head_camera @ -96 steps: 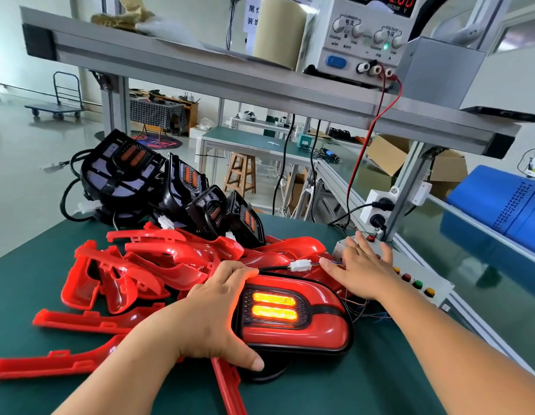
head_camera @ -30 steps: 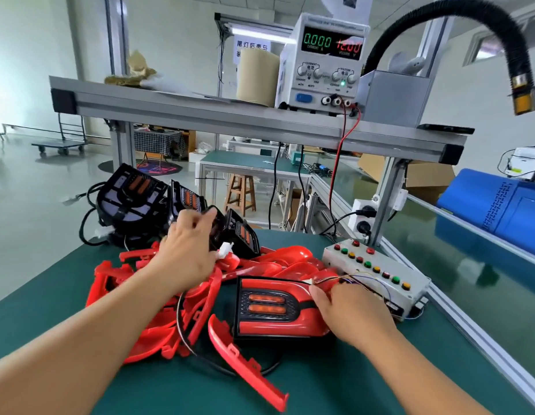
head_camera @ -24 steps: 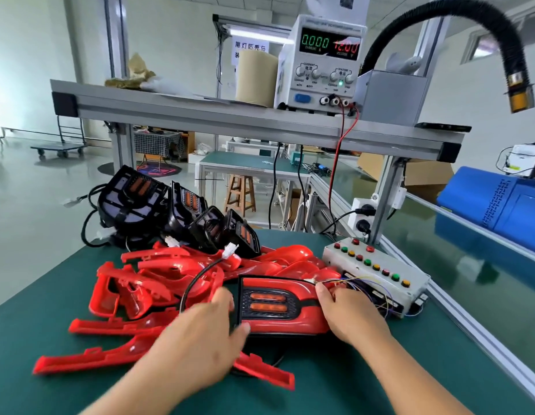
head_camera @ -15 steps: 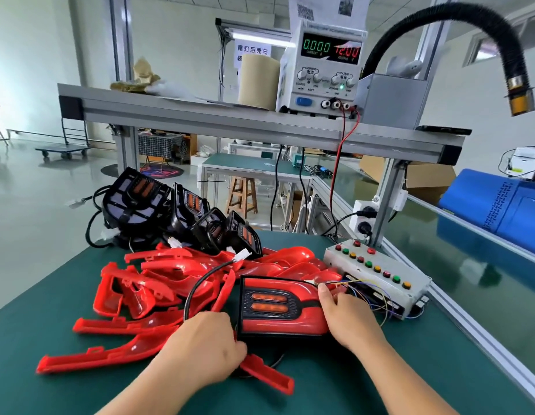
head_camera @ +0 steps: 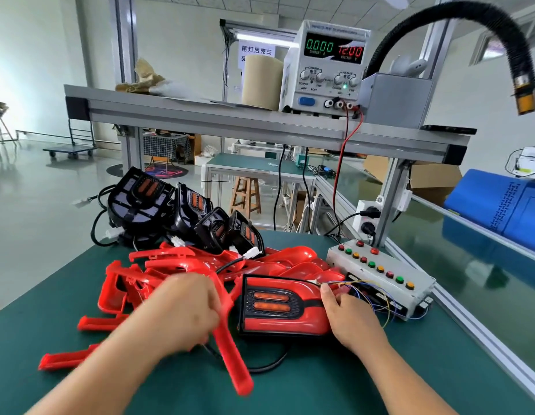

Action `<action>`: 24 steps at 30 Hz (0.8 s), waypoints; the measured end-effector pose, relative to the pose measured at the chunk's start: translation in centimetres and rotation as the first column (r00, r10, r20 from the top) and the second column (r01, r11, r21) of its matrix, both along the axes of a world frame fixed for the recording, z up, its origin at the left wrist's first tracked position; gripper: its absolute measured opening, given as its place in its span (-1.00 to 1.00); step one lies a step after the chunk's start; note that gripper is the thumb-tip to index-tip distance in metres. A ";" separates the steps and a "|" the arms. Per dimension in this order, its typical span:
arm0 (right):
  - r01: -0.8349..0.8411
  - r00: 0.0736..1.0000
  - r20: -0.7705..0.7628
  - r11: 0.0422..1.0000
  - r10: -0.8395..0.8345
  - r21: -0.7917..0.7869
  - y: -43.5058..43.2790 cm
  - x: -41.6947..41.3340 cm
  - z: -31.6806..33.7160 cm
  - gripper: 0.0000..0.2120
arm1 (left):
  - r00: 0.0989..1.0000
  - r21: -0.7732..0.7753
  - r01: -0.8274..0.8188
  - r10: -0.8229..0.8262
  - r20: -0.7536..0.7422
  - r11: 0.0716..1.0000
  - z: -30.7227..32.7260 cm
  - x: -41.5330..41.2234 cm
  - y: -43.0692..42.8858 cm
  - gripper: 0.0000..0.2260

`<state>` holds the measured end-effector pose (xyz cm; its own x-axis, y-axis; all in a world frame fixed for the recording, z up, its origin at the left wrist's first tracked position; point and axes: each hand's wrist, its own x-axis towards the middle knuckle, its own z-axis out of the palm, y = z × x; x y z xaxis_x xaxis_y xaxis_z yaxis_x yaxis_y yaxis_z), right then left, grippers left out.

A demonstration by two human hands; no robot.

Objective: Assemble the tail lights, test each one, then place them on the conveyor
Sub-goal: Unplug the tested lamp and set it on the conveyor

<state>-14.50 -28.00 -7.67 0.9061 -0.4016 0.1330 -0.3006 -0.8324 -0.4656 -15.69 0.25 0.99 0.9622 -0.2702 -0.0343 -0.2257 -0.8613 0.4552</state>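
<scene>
black lamp inserts (head_camera: 139,196) 4 | assembled tail light (head_camera: 278,322) 1 | button box (head_camera: 389,292) 1

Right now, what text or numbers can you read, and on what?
"0.000": power supply, green display.
"12.00": its red display.
"尾灯后壳与": sign; second line hidden behind the roll.
Power supply's brand strip and knob labels: too blurred to read.

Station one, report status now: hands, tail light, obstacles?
Left hand blurred, grips red trim strip. Right hand at tail light wire end; lamps unlit. Loose red shells piled beside it.
</scene>
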 end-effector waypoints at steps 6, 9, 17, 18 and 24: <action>0.006 0.996 -0.094 1.000 -0.006 -0.002 0.2 0.4 0.6 -0.28 | 0.937 0.257 -0.226 0.138 0.320 0.939 3.7 8.2 3.7 -0.85; 0.031 0.985 -0.170 0.988 -0.005 0.148 0.4 1.0 2.1 -0.25 | 0.938 0.389 -0.224 0.088 0.336 0.894 2.0 11.2 3.3 -0.82; 0.131 0.988 -0.138 0.851 -0.069 0.509 0.6 1.1 2.5 -0.34 | 0.948 0.342 -0.109 -0.006 0.319 0.933 -2.0 10.8 -0.3 -0.77; 0.121 0.990 -0.123 0.818 -0.062 0.563 0.6 0.9 2.5 -0.39 | 0.962 0.358 -0.051 -0.050 0.267 0.932 -2.4 10.3 -0.9 -0.71; 0.082 0.997 -0.068 0.442 -0.049 0.893 0.8 0.4 2.4 -0.62 | 0.972 0.283 0.009 -0.075 0.222 0.959 -2.9 9.8 -1.8 -0.88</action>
